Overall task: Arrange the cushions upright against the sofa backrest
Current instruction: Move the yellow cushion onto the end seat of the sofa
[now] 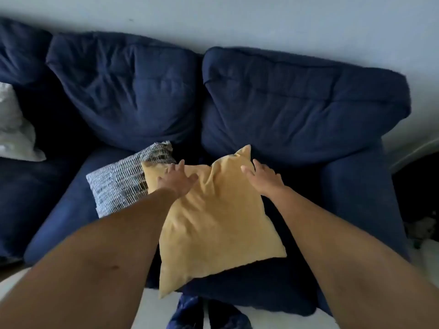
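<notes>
Both hands are flat and open on the yellow cushion (213, 219), fingers spread, not really gripping it. Left hand (177, 179) presses near its far left corner, right hand (263, 178) near the far right. Cushion's lying flat on the sofa seat (64, 210), and a striped cushion (121, 179) pokes out just left of the left hand. The backrest (297, 103) is beyond the fingertips.

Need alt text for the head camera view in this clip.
Both hands, left hand and right hand, reach with spread fingers onto a yellow cushion lying flat on a dark blue sofa. A grey patterned cushion lies partly under it on the left; a white cushion sits at far left.
</notes>
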`<state>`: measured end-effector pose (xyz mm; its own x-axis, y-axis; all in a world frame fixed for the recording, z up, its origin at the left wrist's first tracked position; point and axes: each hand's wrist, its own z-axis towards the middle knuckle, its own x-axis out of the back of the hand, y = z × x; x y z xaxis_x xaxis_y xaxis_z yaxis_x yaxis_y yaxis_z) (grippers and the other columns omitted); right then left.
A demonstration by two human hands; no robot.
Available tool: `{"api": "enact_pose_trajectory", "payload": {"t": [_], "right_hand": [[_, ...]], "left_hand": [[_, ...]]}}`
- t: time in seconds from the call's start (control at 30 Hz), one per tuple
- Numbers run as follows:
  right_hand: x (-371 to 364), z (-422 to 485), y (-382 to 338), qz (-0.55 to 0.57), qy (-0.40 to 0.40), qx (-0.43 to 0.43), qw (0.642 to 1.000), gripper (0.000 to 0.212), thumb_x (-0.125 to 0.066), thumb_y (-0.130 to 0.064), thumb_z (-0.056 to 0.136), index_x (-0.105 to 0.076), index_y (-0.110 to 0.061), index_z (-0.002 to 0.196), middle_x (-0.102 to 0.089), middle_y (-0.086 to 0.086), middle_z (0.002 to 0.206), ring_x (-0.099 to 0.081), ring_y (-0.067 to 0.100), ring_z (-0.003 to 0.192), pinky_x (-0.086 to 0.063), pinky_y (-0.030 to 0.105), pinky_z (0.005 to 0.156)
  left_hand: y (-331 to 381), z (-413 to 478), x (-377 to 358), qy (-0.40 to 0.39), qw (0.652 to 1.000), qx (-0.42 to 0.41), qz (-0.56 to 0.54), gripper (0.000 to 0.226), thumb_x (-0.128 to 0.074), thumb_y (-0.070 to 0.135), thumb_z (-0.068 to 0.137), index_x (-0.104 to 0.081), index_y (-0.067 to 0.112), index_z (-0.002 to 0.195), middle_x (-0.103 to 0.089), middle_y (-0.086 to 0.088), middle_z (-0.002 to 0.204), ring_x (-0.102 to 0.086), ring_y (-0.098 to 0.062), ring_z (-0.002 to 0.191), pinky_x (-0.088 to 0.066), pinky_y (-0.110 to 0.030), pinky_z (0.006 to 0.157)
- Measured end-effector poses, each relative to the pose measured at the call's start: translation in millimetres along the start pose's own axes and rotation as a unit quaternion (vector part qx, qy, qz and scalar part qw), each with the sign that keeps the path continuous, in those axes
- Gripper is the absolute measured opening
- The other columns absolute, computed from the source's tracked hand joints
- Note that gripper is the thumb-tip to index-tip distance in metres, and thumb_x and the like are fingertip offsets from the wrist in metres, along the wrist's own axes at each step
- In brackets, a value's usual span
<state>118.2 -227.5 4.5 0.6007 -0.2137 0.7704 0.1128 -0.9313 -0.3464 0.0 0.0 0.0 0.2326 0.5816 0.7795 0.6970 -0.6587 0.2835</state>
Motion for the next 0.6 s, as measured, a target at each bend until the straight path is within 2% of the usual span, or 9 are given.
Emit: {"api": "enact_pose_trajectory", "payload": {"t": [0.13, 0.23, 0.33, 0.47, 0.6], "right_hand": [[-34, 26, 23, 0.081, -0.053, -0.085, 0.992, 0.081, -0.024, -0.076, 0.09, -0.015, -0.031, 0.157, -0.032, 0.009, 0.158, -0.034, 0.035, 0.14, -0.024, 0.052, 0.115], [-63, 47, 36, 0.153, -0.07, -0.127, 0.977, 0.089, -0.03, -0.082, 0.083, -0.015, -0.033, 0.157, -0.032, 0.008, 0.158, -0.038, 0.036, 0.138, -0.031, 0.055, 0.113], [-81, 66, 43, 0.198, -0.057, -0.148, 0.967, 0.095, -0.036, -0.084, 0.08, -0.012, -0.032, 0.157, -0.031, 0.009, 0.158, -0.04, 0.036, 0.137, -0.034, 0.055, 0.111], [-97, 86, 51, 0.244, -0.042, -0.177, 0.952, 0.104, -0.041, -0.087, 0.075, -0.005, -0.034, 0.157, -0.031, 0.01, 0.158, -0.039, 0.037, 0.138, -0.031, 0.056, 0.112], [-103, 92, 55, 0.326, -0.052, -0.161, 0.93, 0.116, -0.05, -0.09, 0.068, -0.001, -0.034, 0.157, -0.035, 0.003, 0.158, -0.042, 0.033, 0.137, -0.033, 0.049, 0.111]], "left_hand": [[-19, 16, -35, 0.017, 0.996, 0.075, -0.039, 0.087, -0.035, 0.072, 0.095, -0.003, 0.029, 0.163, 0.003, -0.01, 0.17, 0.005, -0.03, 0.156, -0.011, -0.059, 0.122], [-35, 30, -62, 0.06, 0.986, 0.131, -0.083, 0.091, -0.032, 0.078, 0.091, -0.001, 0.032, 0.163, 0.007, -0.01, 0.17, 0.008, -0.03, 0.156, -0.009, -0.064, 0.12], [-53, 39, -80, 0.116, 0.964, 0.181, -0.159, 0.099, -0.039, 0.082, 0.087, 0.004, 0.034, 0.162, 0.007, -0.011, 0.17, 0.005, -0.031, 0.156, -0.011, -0.064, 0.12], [-68, 48, -97, 0.16, 0.922, 0.215, -0.28, 0.107, -0.048, 0.085, 0.079, 0.002, 0.039, 0.161, -0.008, -0.014, 0.168, -0.015, -0.035, 0.153, -0.02, -0.054, 0.12], [-70, 55, -102, 0.159, 0.885, 0.249, -0.361, 0.112, -0.052, 0.088, 0.073, 0.003, 0.044, 0.159, -0.037, -0.022, 0.153, -0.047, -0.043, 0.134, -0.035, -0.051, 0.111]]}}
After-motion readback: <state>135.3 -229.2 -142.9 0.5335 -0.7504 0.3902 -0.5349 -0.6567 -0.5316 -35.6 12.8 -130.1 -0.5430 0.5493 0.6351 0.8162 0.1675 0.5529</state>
